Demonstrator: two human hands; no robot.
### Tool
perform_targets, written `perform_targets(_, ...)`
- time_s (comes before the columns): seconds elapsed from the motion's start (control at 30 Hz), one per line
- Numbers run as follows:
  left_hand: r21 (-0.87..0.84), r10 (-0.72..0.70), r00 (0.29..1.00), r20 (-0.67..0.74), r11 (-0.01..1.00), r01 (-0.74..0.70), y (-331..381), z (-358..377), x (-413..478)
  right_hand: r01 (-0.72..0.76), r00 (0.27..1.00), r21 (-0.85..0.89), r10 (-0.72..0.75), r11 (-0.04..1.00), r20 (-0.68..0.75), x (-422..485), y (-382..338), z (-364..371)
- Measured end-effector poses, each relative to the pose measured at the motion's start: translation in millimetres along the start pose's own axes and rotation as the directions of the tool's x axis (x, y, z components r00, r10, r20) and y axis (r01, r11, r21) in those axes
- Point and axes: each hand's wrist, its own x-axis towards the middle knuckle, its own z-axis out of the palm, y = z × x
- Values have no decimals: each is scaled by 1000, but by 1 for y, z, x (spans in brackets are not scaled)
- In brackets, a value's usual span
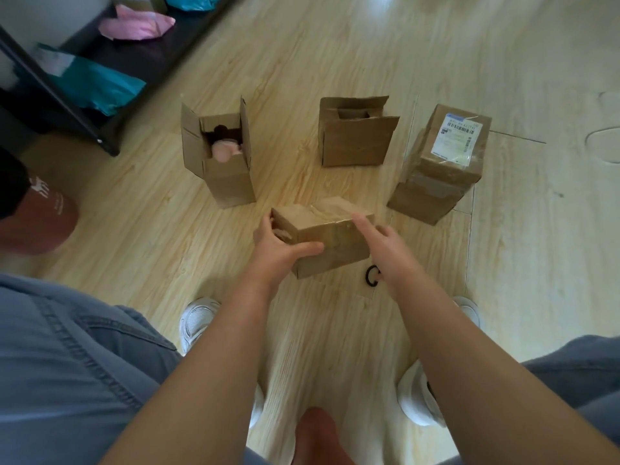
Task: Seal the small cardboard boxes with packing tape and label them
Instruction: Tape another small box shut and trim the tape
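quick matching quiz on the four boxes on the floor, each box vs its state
Things:
1. left box
2. middle box
3. right box
4. near box

States:
a. taped and labelled
b. gripped by the left hand
c. open, pink item inside
d. open, nothing pink showing

Pairs: 1-c, 2-d, 3-a, 4-b

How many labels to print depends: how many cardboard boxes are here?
4: the held box, open box back left, open box back centre, labelled box right. More may be off-frame.
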Motion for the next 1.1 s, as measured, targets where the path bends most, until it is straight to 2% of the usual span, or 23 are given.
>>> perform_targets(0.07,80,77,997,24,994,-78,3,3,-2,-130,991,87,126,988,55,-1,0,1)
perform_targets(0.13,141,101,989,107,983,-116,7,5,-4,-139,989,248,125,959,73,2,1,0)
perform_targets(0.17,101,93,983,158,989,-110,9,4,-5,-123,992,314,112,942,54,3,2,-1)
perform_targets(0.23,-137,35,982,183,990,-9,13,3,-7,-78,997,398,75,914,25,6,5,-7)
perform_targets(0.27,-246,-18,989,148,968,55,14,2,-7,-60,998,431,50,900,34,7,6,-9)
perform_targets(0.33,-281,-133,991,30,950,136,13,-1,-6,-33,996,482,-12,876,90,7,8,-12)
perform_targets(0.4,-250,-179,984,1,953,173,9,-9,-4,-5,989,496,-71,868,133,7,8,-13)
perform_targets(0.5,-237,-156,982,108,955,178,9,-12,-7,42,979,501,-136,865,154,9,7,-14)
perform_targets(0.57,-220,-144,982,121,961,168,7,-10,-7,56,977,503,-151,863,150,11,6,-15)
perform_targets(0.67,-347,-117,991,58,929,130,8,-7,-6,57,984,469,-129,881,121,13,8,-13)
perform_targets(0.73,-379,-83,996,-22,923,68,8,-7,-3,16,995,416,-56,909,83,13,9,-10)
perform_targets(0.8,-267,-13,996,-91,964,-12,8,-6,-1,-31,997,349,5,937,75,12,10,-8)
perform_targets(0.9,-52,74,991,-115,995,-81,8,-1,-1,-61,994,293,31,954,106,11,8,-5)
perform_targets(1.1,215,232,965,-119,955,-203,9,13,-7,-87,991,231,60,969,121,11,8,3)
